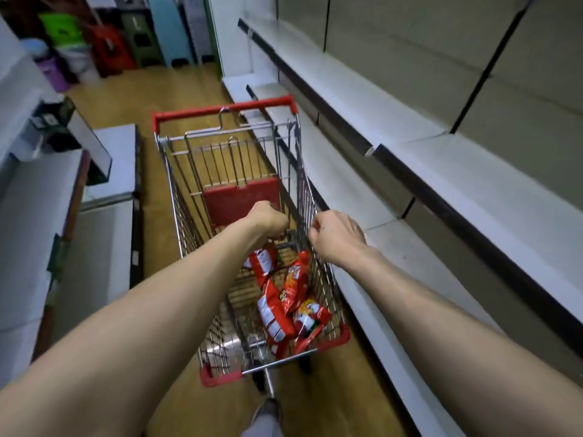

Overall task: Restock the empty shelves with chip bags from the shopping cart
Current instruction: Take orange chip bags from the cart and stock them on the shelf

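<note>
**Beside the white shelves, both hands at the cart**

Along the aisle's wood-coloured floor (132,99) stands a wire shopping cart (189,222) with red trim, its red handle (225,110) at the far end and its right side close against the shelving. Several red chip bags (293,285) lie heaped in the basket, bunched toward its near right corner, some overlapping one another. A red flap (241,201) hangs inside the basket's far end.

The left hand (268,219) reaches down into the basket just above the farthest bag, knuckles up and fingers curled under. They are hidden behind the hand, so whether they hold anything cannot be told. The right hand (336,234) sits at the top edge of the cart's right side wall, its fingers curled round the wire rim there and gripping it.

White shelves (457,171) run in tiers along the right side of the aisle. Low white units (107,171) line the left side, and coloured goods (110,48) stand blurred at the aisle's far end. A shoe (268,411) shows on the floor just before the cart's near edge.
</note>
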